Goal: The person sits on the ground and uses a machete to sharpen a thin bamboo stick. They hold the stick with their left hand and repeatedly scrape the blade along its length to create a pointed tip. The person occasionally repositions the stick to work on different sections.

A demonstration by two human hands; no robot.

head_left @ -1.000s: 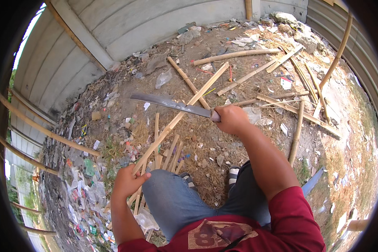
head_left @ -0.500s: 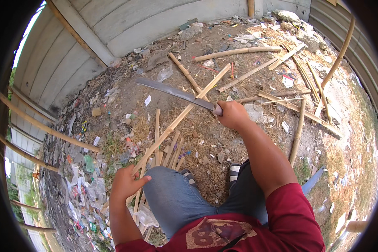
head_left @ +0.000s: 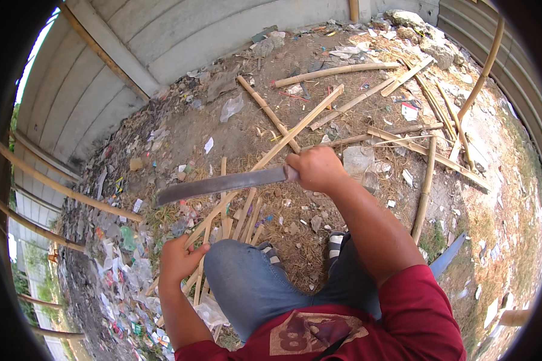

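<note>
My right hand (head_left: 318,171) is closed round the handle of a machete (head_left: 223,185). Its long dark blade points left and passes over a split bamboo strip (head_left: 295,132). That strip slants from beside my left knee up to the far middle, where it crosses a bamboo pole (head_left: 270,114) on the ground. My left hand (head_left: 180,259) is closed on the strip's near end, thumb toward my knee. Several shorter bamboo strips (head_left: 244,215) lie beneath it, in front of my left knee.
More bamboo pieces (head_left: 337,73) lie across the dirt at the far right. A saw-like blue blade (head_left: 448,256) is beside my right hip. Plastic litter (head_left: 126,265) covers the ground at left. A concrete wall (head_left: 199,36) stands behind, with leaning poles (head_left: 66,186) at the left.
The machete has swung down and nearer, its tip moving from the far side of the strip to the near left. The strip's far end has shifted slightly right and away.
</note>
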